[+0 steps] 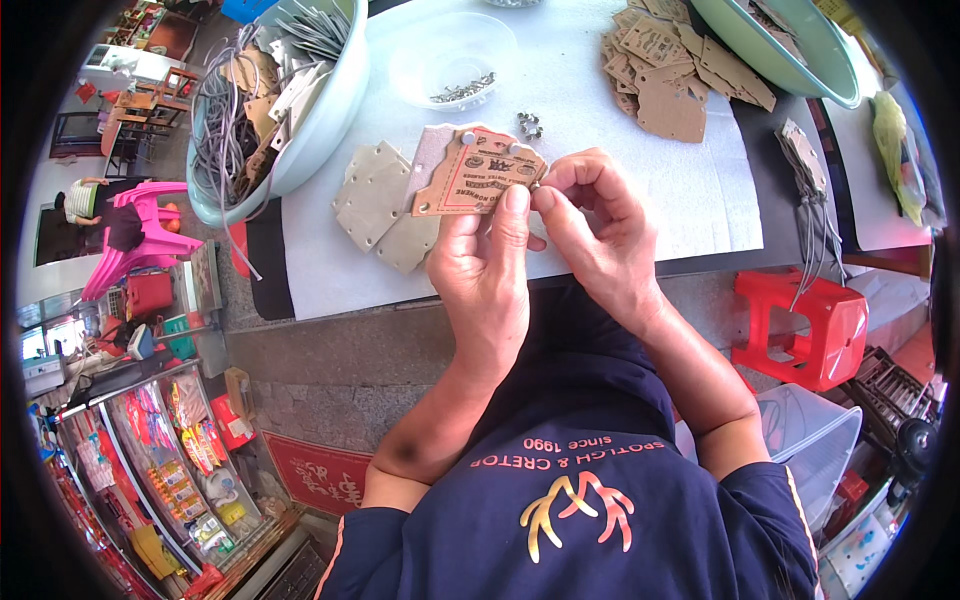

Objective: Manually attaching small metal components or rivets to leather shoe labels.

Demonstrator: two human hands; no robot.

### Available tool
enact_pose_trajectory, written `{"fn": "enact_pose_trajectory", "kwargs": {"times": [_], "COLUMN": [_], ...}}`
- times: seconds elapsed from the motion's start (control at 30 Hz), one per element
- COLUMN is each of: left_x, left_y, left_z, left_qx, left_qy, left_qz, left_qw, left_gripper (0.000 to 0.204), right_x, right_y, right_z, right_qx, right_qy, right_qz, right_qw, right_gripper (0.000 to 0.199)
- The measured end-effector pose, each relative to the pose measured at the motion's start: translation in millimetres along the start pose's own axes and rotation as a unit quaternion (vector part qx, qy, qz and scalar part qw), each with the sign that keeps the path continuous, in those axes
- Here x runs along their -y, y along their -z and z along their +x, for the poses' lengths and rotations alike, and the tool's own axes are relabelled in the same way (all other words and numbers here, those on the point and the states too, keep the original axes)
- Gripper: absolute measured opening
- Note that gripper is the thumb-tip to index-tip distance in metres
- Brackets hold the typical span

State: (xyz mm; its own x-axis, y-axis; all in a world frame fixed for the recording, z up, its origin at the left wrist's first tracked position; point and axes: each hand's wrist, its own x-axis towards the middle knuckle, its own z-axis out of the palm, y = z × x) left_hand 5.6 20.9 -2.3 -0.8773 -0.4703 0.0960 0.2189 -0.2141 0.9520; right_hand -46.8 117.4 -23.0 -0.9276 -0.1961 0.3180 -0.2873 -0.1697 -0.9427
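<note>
My left hand (487, 270) grips a brown printed card (465, 185) with a scalloped edge, thumb on its front. Two round silver studs sit along the card's upper edge, and a pale grey piece shows behind it. At the card's right corner, my right hand (605, 225) has thumb and forefinger pinched together; whatever is between them is too small to make out. Beside and partly under the card lie grey pieces with holes (372, 195). Just beyond my hands is a little cluster of silver metal fasteners (530, 126).
A clear plastic bowl (420, 75) at the back holds small metal parts. Brown cards (665, 100) are heaped at the back right near a green basin (815, 50). Another basin (335, 120) at left holds cords and cards. Corded cards (803, 160) lie at right above a red stool (845, 330).
</note>
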Motion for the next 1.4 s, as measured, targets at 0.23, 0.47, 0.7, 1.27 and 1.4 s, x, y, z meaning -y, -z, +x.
{"fn": "enact_pose_trajectory", "kwargs": {"times": [0.23,0.47,0.7,1.27,1.4], "left_x": [3,4,5,9,12], "left_y": [0,1,0,-2,-2], "left_z": [0,0,1,2,2], "left_qx": [0.002,0.002,0.001,0.021,0.042], "left_qy": [-0.002,-0.001,-0.006,-0.058,-0.074], "left_qz": [0.001,0.006,0.018,0.033,0.043], "left_qw": [1.000,1.000,1.000,0.998,0.995], "left_gripper": [0.020,0.019,0.018,0.023,0.026], "right_x": [-5,-3,-5,0,-2], "right_y": [3,3,2,7,3], "right_z": [1,1,2,3,3], "right_qx": [0.006,0.005,0.006,0.060,-0.006], "right_qy": [0.019,0.010,-0.045,-0.057,-0.012], "right_qz": [-0.004,-0.007,0.020,0.004,0.015], "right_qw": [1.000,1.000,0.999,0.997,1.000], "right_gripper": [0.008,0.008,0.009,0.014,0.009]}}
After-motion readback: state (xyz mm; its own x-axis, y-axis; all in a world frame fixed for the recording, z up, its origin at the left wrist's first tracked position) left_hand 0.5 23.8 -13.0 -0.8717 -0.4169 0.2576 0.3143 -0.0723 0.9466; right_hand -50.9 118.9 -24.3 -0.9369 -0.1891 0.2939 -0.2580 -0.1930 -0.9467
